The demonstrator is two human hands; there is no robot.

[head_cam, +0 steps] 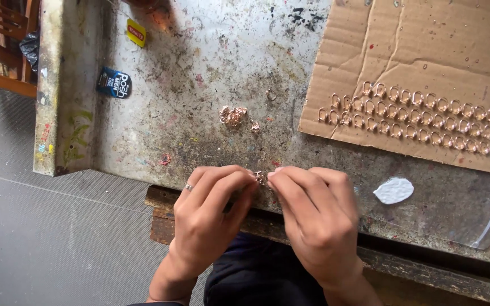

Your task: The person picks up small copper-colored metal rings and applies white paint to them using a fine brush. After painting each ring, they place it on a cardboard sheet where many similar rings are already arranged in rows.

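Your left hand (211, 212) and right hand (313, 212) meet at the near edge of the bench (199, 73), each grip closed on the same tiny rose-gold metal piece (260, 178), pinched between fingertips so both can work it. A loose heap of pieces (233, 115) lies just beyond on the stained, pitted surface. Far right, finished loops (409, 116) stand in neat rows on creased cardboard (426, 45), seemingly to keep them sorted.

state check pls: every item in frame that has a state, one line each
left hand: fingertips pinched on small metal piece
right hand: fingertips pinched on the same piece
small metal piece: held between both hands at bench edge
loose pile of clasps: heaped on bench, untouched
clasps on cardboard: laid in rows
cardboard sheet: flat, creased
single ring: lying alone on bench
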